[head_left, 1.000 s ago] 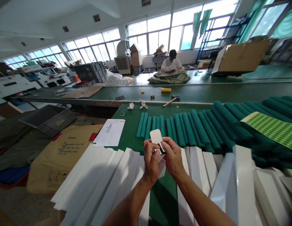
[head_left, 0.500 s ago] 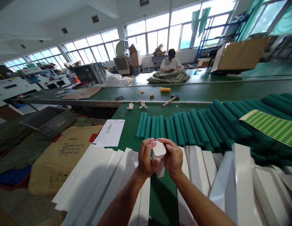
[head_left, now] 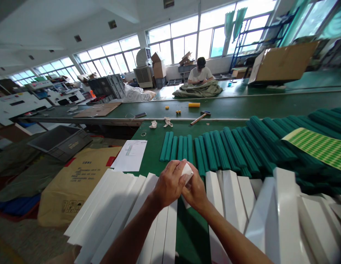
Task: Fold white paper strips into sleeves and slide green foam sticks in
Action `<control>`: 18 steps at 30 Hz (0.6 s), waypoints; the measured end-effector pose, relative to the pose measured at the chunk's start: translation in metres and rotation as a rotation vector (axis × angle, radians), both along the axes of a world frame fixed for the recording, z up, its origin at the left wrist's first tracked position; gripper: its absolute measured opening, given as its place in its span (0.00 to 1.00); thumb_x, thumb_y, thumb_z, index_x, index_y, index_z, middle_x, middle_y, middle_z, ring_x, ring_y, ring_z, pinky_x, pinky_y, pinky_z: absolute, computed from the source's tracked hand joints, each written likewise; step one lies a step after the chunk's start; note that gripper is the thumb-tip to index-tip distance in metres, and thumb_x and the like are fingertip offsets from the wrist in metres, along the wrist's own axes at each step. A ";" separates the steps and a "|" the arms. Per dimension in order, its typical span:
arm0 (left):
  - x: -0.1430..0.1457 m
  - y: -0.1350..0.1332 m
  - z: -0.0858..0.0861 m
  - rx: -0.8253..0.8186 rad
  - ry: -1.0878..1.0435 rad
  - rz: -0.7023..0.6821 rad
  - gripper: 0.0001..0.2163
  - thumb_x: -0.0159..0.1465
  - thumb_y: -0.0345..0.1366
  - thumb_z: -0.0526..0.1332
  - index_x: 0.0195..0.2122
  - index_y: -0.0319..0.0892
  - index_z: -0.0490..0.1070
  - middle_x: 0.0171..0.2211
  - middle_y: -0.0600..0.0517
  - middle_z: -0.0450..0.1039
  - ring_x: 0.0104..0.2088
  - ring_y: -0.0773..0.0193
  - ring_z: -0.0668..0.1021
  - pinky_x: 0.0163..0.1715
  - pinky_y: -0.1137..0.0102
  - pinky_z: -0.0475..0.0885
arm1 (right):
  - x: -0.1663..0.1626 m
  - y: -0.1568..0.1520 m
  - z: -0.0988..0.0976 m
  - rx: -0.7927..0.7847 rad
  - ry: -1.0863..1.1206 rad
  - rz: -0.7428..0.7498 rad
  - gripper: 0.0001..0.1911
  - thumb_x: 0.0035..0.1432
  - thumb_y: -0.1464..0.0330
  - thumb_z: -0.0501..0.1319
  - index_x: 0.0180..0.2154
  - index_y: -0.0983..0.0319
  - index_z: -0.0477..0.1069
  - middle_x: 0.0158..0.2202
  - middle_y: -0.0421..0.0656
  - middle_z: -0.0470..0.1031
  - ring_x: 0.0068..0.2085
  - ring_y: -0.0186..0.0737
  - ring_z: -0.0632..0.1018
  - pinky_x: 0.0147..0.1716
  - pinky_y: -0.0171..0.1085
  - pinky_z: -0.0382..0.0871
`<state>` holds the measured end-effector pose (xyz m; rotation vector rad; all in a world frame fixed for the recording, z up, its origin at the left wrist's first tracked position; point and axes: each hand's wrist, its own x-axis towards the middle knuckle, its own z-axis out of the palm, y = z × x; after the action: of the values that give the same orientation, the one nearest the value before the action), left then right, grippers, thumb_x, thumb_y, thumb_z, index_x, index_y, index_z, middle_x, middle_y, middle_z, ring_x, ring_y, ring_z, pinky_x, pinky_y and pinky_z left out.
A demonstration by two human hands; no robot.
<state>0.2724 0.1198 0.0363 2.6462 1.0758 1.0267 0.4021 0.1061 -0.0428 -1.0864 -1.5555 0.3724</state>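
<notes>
My left hand and my right hand are pressed together over the green table, both closed on the end of a white carton whose flap shows between the fingers. The left hand lies partly over the right. Flat white cartons fan out on both sides of my hands. Just beyond them lies a row of rolled teal bundles.
A sheet of green dot stickers rests on the bundles at right. A printed paper lies at the table's left edge, above a brown cardboard box. A hammer and small items lie farther back. A person sits at the far table.
The white flap stood up between my fingertips; now it is folded down and both hands have closed over it, moving slightly lower and closer together.
</notes>
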 end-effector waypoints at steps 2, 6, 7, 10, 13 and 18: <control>0.000 0.001 0.004 -0.017 0.042 -0.002 0.20 0.69 0.36 0.49 0.61 0.38 0.59 0.47 0.41 0.69 0.48 0.55 0.74 0.49 0.58 0.73 | 0.000 0.001 -0.001 0.016 -0.024 0.008 0.34 0.58 0.64 0.58 0.62 0.63 0.49 0.55 0.57 0.66 0.53 0.53 0.73 0.49 0.52 0.71; 0.001 0.002 0.011 -0.030 0.125 0.000 0.20 0.70 0.37 0.48 0.62 0.38 0.59 0.45 0.41 0.70 0.45 0.57 0.74 0.47 0.58 0.74 | 0.003 0.002 -0.005 0.086 -0.072 0.027 0.35 0.58 0.66 0.57 0.63 0.63 0.46 0.58 0.58 0.62 0.56 0.54 0.70 0.51 0.54 0.69; 0.001 0.003 0.013 -0.026 0.140 -0.004 0.20 0.70 0.36 0.47 0.62 0.38 0.60 0.44 0.42 0.70 0.44 0.57 0.75 0.46 0.59 0.75 | 0.003 0.003 -0.006 0.095 -0.084 0.023 0.35 0.58 0.66 0.57 0.63 0.63 0.46 0.58 0.58 0.61 0.57 0.55 0.70 0.52 0.54 0.69; 0.001 0.003 0.018 0.026 0.179 -0.034 0.19 0.70 0.35 0.47 0.60 0.39 0.61 0.44 0.42 0.71 0.45 0.58 0.75 0.47 0.60 0.75 | 0.004 0.003 -0.006 0.091 -0.104 0.025 0.35 0.57 0.66 0.57 0.63 0.64 0.47 0.56 0.57 0.64 0.56 0.55 0.70 0.51 0.54 0.69; 0.000 0.003 0.022 0.093 0.256 -0.079 0.18 0.70 0.35 0.46 0.59 0.40 0.63 0.49 0.42 0.71 0.49 0.56 0.74 0.49 0.59 0.74 | 0.005 0.003 -0.003 0.071 -0.092 0.070 0.34 0.56 0.66 0.57 0.62 0.64 0.49 0.54 0.56 0.67 0.54 0.54 0.72 0.50 0.53 0.70; 0.003 0.000 0.012 0.134 0.310 -0.020 0.20 0.69 0.36 0.48 0.61 0.36 0.60 0.58 0.37 0.66 0.55 0.53 0.72 0.50 0.58 0.74 | 0.006 0.006 -0.002 0.049 -0.097 0.089 0.33 0.58 0.63 0.56 0.62 0.64 0.50 0.56 0.57 0.65 0.56 0.53 0.70 0.51 0.53 0.69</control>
<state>0.2752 0.1200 0.0482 2.9910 1.0622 0.7225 0.4085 0.1126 -0.0443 -1.0123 -1.6944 0.3449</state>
